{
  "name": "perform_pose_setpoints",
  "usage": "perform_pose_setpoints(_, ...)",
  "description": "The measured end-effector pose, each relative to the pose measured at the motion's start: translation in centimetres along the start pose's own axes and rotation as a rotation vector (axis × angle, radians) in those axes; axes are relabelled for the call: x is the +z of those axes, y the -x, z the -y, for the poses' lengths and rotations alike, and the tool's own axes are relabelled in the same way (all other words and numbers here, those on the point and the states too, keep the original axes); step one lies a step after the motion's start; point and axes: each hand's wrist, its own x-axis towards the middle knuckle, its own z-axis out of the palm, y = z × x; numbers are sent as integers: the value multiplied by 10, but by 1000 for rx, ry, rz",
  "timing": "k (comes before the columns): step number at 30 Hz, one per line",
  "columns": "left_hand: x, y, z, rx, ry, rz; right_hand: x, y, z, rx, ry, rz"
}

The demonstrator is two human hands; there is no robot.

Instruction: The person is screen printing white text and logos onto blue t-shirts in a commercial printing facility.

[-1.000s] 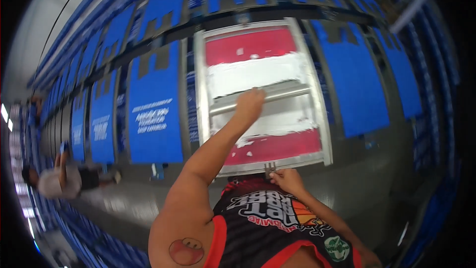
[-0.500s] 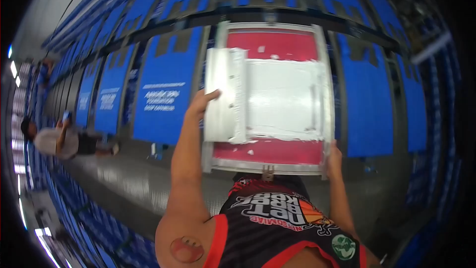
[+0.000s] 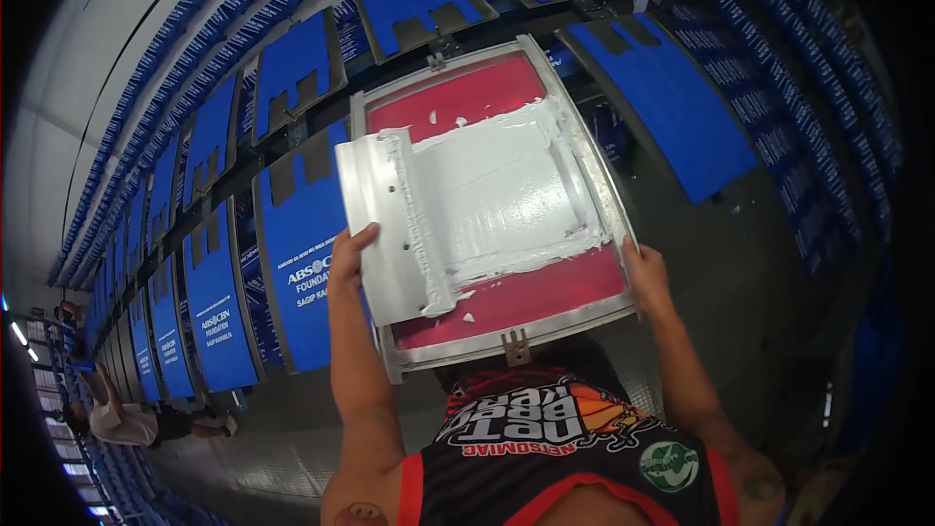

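A metal-edged screen printing frame (image 3: 575,325) with pink-red mesh (image 3: 458,97) is held out in front of my body, tilted. White ink (image 3: 506,185) covers the middle of the mesh in a wide rectangle. Along the left side of the frame lies a broad metal squeegee (image 3: 378,244), its inner edge caked with ink. My left hand (image 3: 349,258) is closed at the left edge, thumb over the squeegee's outer edge; its other fingers are mostly hidden underneath. My right hand (image 3: 647,273) grips the frame's right rail near the lower corner.
Blue printed panels (image 3: 212,312) stand in rows on dark rails to the left and ahead. Another blue panel (image 3: 672,117) sits to the right. Racks of blue strips (image 3: 779,117) line the far right. A person (image 3: 127,419) is at the lower left, beside the rows.
The frame has come away from the row and turned anticlockwise, with both hands still on it. The view has swung, and the squeegee stays at the frame's left side.
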Motion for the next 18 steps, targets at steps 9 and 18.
perform_pose_setpoints(9,54,-19,3,-41,28,33,-33,-61,-6,69,64,32)
perform_pose_setpoints(18,64,-12,6,-109,34,-12,-31,-75,-4,56,16,17)
